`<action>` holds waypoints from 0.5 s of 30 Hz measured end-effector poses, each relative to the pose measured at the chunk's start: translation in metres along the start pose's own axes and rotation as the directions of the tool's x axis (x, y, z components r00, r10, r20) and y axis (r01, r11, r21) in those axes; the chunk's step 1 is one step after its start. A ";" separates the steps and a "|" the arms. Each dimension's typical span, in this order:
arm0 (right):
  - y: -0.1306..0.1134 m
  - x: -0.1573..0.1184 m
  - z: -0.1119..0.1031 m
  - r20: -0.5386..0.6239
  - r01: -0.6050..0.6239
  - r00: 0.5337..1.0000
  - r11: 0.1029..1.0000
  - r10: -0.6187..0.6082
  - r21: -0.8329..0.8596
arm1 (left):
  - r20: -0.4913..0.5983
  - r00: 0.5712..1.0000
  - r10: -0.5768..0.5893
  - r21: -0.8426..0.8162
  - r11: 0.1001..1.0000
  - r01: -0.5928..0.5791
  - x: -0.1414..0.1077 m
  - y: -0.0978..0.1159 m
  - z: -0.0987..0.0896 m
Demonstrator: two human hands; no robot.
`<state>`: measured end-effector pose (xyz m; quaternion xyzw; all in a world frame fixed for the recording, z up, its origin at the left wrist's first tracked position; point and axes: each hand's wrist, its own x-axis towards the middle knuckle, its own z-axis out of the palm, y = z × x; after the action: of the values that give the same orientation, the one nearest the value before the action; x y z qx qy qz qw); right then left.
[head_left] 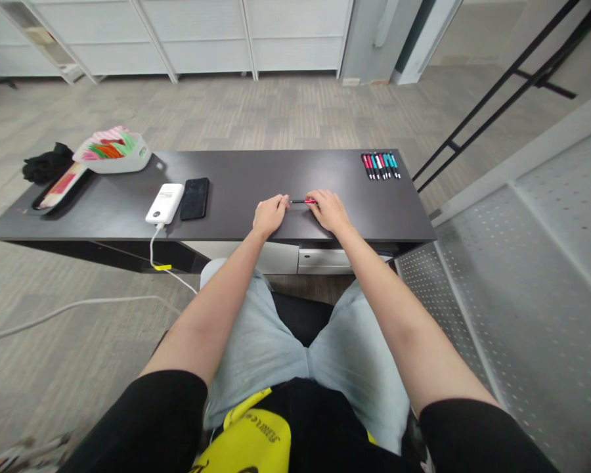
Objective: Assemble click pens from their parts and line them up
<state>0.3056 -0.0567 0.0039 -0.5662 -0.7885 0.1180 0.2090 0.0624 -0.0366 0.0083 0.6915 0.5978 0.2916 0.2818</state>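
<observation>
A thin pen [299, 202], black with a red end, lies level between my hands above the dark table [256, 171]. My right hand [327, 209] has its fingers closed on the red end. My left hand [270, 214] is closed at the other end, its fingertips beside the pen's tip; what it pinches, if anything, is too small to make out. A row of several pens [380, 166] in red, teal, white and black rests near the table's far right corner.
Left of my hands are a black phone [194, 198] and a white power bank [165, 204] with a cable [152, 249]. Farther left stand a white basket [123, 163] of colourful packets, a black tray [52, 202] and a black cloth bundle [46, 164].
</observation>
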 end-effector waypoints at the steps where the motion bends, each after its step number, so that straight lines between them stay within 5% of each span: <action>1: 0.001 0.000 0.000 -0.002 -0.008 1.000 1.000 0.008 0.016 | -0.019 1.000 -0.003 -0.019 1.000 0.003 0.000 -0.001 0.000; 6: 0.004 0.002 0.003 -0.049 -0.052 0.997 0.998 0.053 0.023 | -0.116 0.993 -0.010 -0.063 0.998 0.002 0.006 -0.009 -0.004; 15: -0.002 0.002 0.001 -0.056 -0.103 0.993 0.993 0.100 -0.051 | -0.041 0.999 0.008 0.167 0.986 -0.001 0.055 -0.022 -0.044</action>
<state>0.3028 -0.0559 0.0044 -0.6141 -0.7556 0.0919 0.2085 0.0221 0.0224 0.0251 0.7079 0.6243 0.2553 0.2096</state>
